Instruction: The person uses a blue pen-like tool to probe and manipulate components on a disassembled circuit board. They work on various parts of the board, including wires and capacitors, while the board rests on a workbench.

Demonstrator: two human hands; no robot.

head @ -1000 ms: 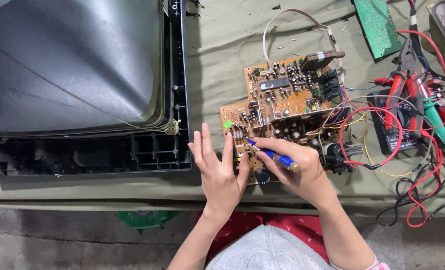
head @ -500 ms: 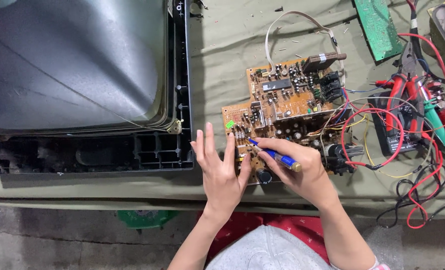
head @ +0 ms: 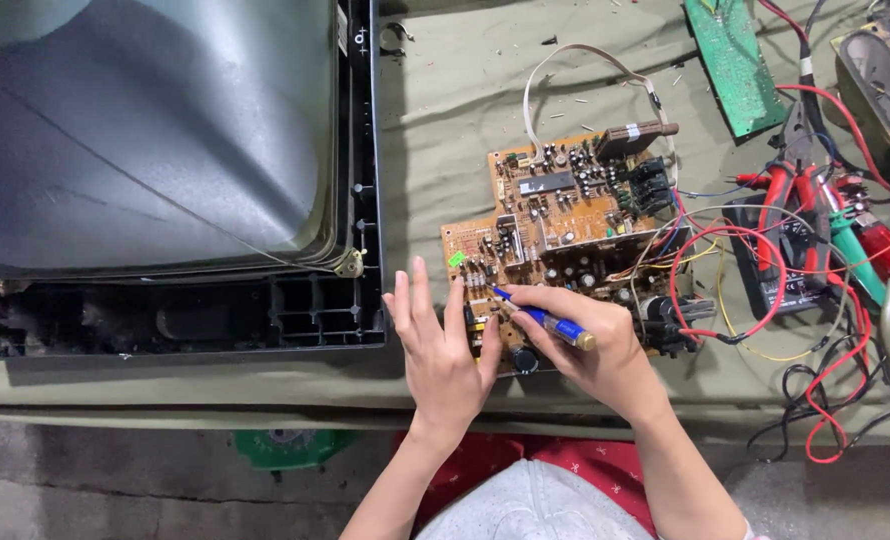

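Right hand [head: 595,350] pinches a blue probe pen [head: 543,320] on the brown circuit board [head: 565,235], left hand [head: 445,345] flat, empty beside; a slipping tip could bridge crowded components

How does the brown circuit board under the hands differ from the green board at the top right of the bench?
The brown circuit board is crowded with upright components and wires; the green board shows a mostly flat face. The brown circuit board lies whole in view, while the green board is cut off by the top edge. The left hand rests on the brown circuit board and the right hand holds a blue tool to it; the green board lies untouched. Both lie on the cloth-covered bench.
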